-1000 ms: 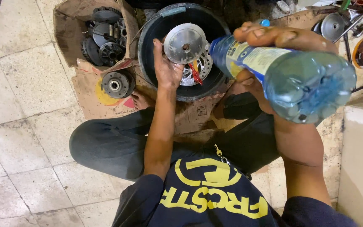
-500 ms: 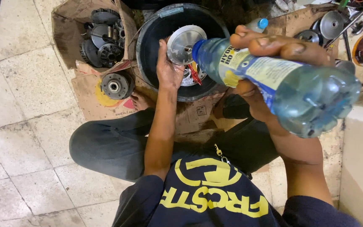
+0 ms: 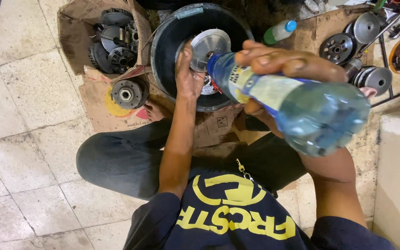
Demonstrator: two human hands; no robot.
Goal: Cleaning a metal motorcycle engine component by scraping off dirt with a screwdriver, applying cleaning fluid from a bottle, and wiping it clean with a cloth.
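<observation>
My right hand (image 3: 283,65) grips a clear blue plastic bottle (image 3: 297,104), tilted with its neck down over a black round basin (image 3: 163,46). My left hand (image 3: 188,74) holds a silver metal pulley disc (image 3: 209,44) inside that basin, fingers wrapped around its left edge. The bottle's mouth sits close to the disc. Whether liquid is coming out I cannot tell.
A cardboard box (image 3: 70,41) at the upper left holds several dark metal drive parts, and one round part (image 3: 126,95) lies on flattened cardboard. More metal discs (image 3: 366,28) and a small green bottle (image 3: 278,32) lie at the upper right. I sit cross-legged on a tiled floor.
My right hand has swung the bottle left and lower, bringing its neck over the disc. The left hand keeps hold of the disc in the basin.
</observation>
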